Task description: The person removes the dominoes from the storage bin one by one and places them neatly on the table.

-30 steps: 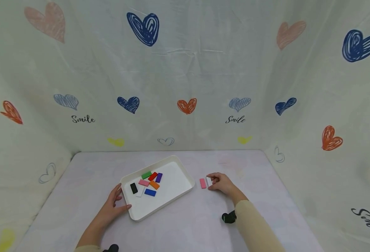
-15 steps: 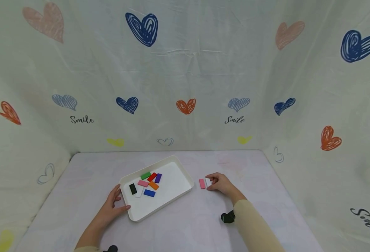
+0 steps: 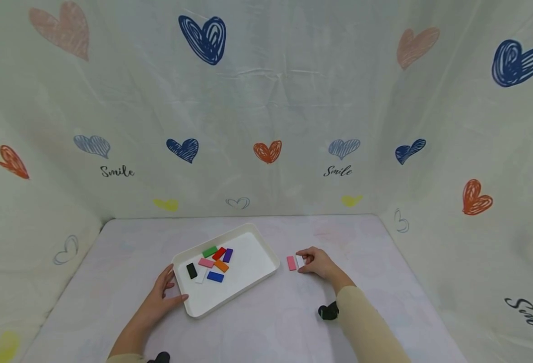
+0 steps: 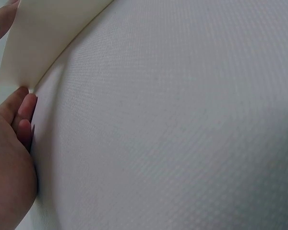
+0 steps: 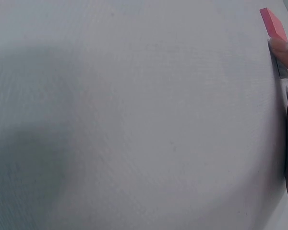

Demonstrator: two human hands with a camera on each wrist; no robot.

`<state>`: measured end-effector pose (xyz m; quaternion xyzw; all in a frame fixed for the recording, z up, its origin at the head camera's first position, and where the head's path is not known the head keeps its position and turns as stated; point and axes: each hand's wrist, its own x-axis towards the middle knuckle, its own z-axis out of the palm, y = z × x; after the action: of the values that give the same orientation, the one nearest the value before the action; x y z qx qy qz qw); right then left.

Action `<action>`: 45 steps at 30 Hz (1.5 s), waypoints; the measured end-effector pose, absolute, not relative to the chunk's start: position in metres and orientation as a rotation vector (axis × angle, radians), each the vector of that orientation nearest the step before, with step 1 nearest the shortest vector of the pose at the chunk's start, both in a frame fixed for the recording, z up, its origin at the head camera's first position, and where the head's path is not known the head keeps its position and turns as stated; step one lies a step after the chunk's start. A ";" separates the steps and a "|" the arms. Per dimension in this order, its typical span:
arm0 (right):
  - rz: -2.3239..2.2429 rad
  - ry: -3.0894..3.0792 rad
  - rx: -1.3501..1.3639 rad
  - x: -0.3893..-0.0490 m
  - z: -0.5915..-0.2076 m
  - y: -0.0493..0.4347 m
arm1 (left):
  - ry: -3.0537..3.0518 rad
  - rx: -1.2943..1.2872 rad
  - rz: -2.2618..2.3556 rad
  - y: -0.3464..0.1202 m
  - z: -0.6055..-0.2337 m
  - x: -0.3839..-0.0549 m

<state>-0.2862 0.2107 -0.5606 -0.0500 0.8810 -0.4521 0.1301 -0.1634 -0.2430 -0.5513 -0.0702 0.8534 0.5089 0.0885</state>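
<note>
A white rectangular tray lies at an angle on the table. My left hand holds its left end, with thumb and fingers spread along the rim; the tray's wall also shows in the left wrist view. Right of the tray, my right hand pinches a small white block by its ends between thumb and fingers. A pink block lies on the table just left of the white one, and this pink block appears beyond the thumb in the right wrist view.
Inside the tray lie several blocks, among them green, red, purple, orange, blue and black. A curtain printed with hearts encloses the table.
Both hands, the tray and the blocks keep their places. Only a slight shift of the head view shows.
</note>
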 end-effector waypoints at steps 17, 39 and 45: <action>-1.288 2.577 -0.138 -0.285 -0.554 0.212 | 2.540 -0.177 1.527 -0.242 -0.554 -0.164; -1.319 2.559 -0.160 -0.284 -0.554 0.211 | 2.534 -0.195 1.510 -0.246 -0.555 -0.165; -1.300 2.619 -0.182 -0.284 -0.548 0.204 | 2.519 -0.205 1.513 -0.247 -0.555 -0.166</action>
<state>-0.2839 0.2035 -0.5482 -0.0617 0.8890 -0.4412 0.1058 -0.1656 -0.2472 -0.5552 -0.0692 0.8511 0.5112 0.0975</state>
